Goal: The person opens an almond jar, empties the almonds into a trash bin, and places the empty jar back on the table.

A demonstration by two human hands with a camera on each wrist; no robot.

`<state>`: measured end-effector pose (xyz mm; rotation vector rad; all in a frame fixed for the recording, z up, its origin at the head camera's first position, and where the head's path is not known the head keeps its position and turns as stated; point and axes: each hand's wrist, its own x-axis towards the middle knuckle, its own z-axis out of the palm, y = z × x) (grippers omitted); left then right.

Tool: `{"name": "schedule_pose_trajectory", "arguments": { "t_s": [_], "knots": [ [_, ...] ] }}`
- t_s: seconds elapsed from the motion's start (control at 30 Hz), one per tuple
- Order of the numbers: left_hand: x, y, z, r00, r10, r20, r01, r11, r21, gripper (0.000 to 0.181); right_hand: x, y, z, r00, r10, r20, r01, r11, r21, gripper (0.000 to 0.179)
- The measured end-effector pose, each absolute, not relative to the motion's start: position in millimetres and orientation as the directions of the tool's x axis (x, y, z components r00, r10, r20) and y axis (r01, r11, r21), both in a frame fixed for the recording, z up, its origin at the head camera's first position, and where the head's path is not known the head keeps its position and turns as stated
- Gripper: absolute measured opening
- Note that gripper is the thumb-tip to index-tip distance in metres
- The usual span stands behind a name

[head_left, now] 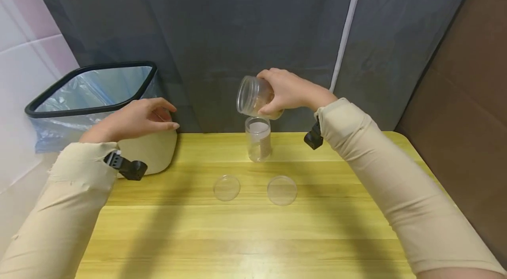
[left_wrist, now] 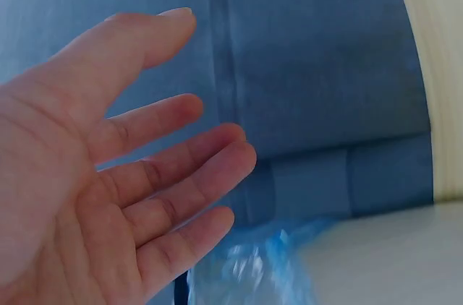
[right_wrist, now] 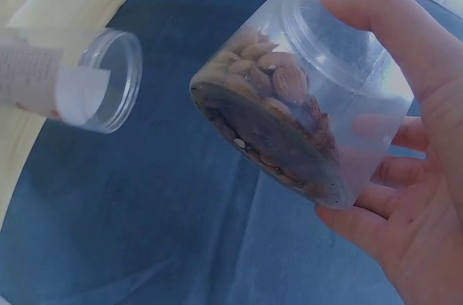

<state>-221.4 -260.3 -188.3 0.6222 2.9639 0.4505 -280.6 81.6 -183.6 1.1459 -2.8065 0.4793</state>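
Observation:
My right hand point(head_left: 291, 89) grips a clear plastic jar point(head_left: 248, 95), tipped on its side with its mouth toward the left. Almonds point(right_wrist: 286, 82) lie gathered near its base in the right wrist view. Just below the held jar, a second clear jar point(head_left: 258, 145) stands upright and lidless on the table, a white label on its side. My left hand point(head_left: 136, 117) is held in the air beside the bin, its fingers point(left_wrist: 195, 175) loosely bent and nothing in them.
Two clear round lids, a left lid point(head_left: 226, 188) and a right lid point(head_left: 282, 190), lie on the wooden table point(head_left: 245, 235). A bin point(head_left: 152, 156) with a black rim and blue liner bag stands at the left. A grey curtain point(head_left: 237, 19) hangs behind the table.

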Motion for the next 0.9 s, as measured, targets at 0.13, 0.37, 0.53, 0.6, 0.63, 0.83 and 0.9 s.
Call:
{"name": "schedule_pose_trajectory", "arguments": {
  "t_s": [0.13,0.37,0.53,0.6,0.63,0.83,0.9],
  "knots": [
    [-215.7,-272.5,-180.9,-0.923,0.385,0.030,0.375,0.877,0.299,0.051,-284.5,70.5,-177.6,-0.709,-0.681,0.181,-0.703,0.664,-0.255,0.079],
    [-211.4,-293.3,-162.3,-0.929,0.354,0.106,0.370,0.887,0.278,0.045,-291.1,55.8,-172.7,-0.713,-0.677,0.185,-0.697,0.654,-0.293,0.076],
    [-208.0,-316.7,-158.4,-0.942,0.300,0.149,0.330,0.906,0.264,0.044,-291.3,39.8,-165.9,-0.687,-0.700,0.195,-0.723,0.631,-0.282,0.074],
    [-207.0,-326.7,-159.4,-0.944,0.283,0.172,0.320,0.910,0.263,0.045,-290.6,32.8,-161.6,-0.675,-0.710,0.200,-0.735,0.623,-0.267,0.074],
    [-206.4,-331.3,-160.2,-0.945,0.271,0.183,0.312,0.915,0.258,0.045,-290.1,29.3,-159.3,-0.671,-0.713,0.204,-0.740,0.621,-0.259,0.074],
    [-204.0,-352.0,-166.2,-0.951,0.224,0.215,0.273,0.932,0.237,0.044,-288.8,13.1,-148.0,-0.657,-0.729,0.189,-0.752,0.619,-0.227,0.072],
    [-203.9,-356.6,-167.8,-0.951,0.226,0.213,0.276,0.929,0.246,0.043,-289.8,8.9,-145.1,-0.655,-0.733,0.184,-0.754,0.621,-0.215,0.071]
  ]
}}
